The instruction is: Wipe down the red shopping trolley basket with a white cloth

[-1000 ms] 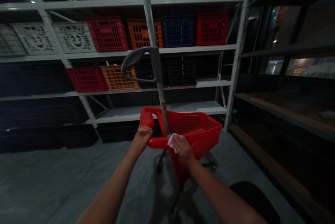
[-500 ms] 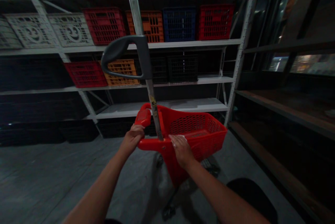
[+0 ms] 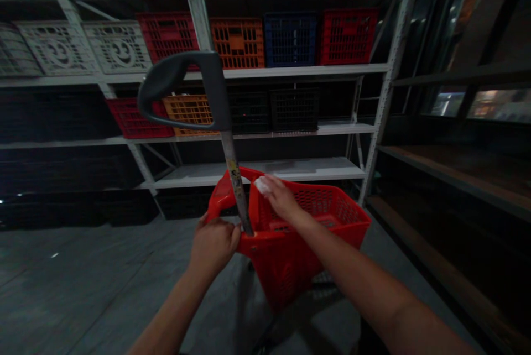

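Note:
A red plastic shopping basket cart (image 3: 315, 233) stands on the floor in front of me, with a metal pole and a grey loop handle (image 3: 182, 89) rising from its near rim. My left hand (image 3: 213, 244) is closed around the basket's near rim beside the pole's base. My right hand (image 3: 277, 194) reaches over the basket and holds a small white cloth (image 3: 261, 184) against the far left rim, fingers pressed on it.
White metal shelving (image 3: 290, 70) runs across the back with red, orange, blue, white and black crates (image 3: 238, 42). Darker wooden shelves (image 3: 456, 167) line the right side. Grey concrete floor (image 3: 83, 288) stretches to the left.
My right hand lifted off the near rim and went forward to the basket's far left rim with the cloth. The left hand slid right toward the pole's base. The view shifted closer.

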A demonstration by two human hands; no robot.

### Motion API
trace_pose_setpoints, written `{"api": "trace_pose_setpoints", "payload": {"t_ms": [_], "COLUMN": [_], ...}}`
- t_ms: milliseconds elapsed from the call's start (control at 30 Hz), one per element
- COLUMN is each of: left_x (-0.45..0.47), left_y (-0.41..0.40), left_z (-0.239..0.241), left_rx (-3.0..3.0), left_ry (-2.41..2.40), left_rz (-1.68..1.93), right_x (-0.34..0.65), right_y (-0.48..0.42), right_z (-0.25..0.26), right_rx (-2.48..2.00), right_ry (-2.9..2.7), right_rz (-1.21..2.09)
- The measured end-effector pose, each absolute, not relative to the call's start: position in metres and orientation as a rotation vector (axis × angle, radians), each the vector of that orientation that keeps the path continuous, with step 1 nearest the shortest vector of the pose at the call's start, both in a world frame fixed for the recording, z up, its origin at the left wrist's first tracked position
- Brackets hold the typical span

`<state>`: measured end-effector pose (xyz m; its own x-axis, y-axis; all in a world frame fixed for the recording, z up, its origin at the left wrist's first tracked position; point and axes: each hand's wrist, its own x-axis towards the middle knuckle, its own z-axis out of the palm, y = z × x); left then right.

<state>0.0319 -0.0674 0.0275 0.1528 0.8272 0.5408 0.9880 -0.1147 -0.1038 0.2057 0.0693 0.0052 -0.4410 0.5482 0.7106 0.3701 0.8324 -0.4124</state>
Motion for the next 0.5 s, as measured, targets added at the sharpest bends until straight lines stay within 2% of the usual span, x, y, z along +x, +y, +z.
{"api": "trace_pose_setpoints", "payload": {"t_ms": [133,333,500], "left_x": [0.024,0.012,0.015], "left_y": [-0.064,-0.062,-0.061], "left_z": [0.017,0.012,0.010], "left_rx": [-1.954,-1.936,-1.880], "left_ry": [-1.542,-1.442,-1.456], "left_rz": [-0.484,-0.537,-0.568], "right_x": [0.165,0.142,0.147], "right_y": [0.079,0.123,0.110], "right_z": [-0.017,-0.016,-0.015], "right_rx": [-0.466,-0.821,-0.817], "right_ry": [-2.602,-2.578,-2.601], "right_rz": [0.360,0.338,0.273]}}
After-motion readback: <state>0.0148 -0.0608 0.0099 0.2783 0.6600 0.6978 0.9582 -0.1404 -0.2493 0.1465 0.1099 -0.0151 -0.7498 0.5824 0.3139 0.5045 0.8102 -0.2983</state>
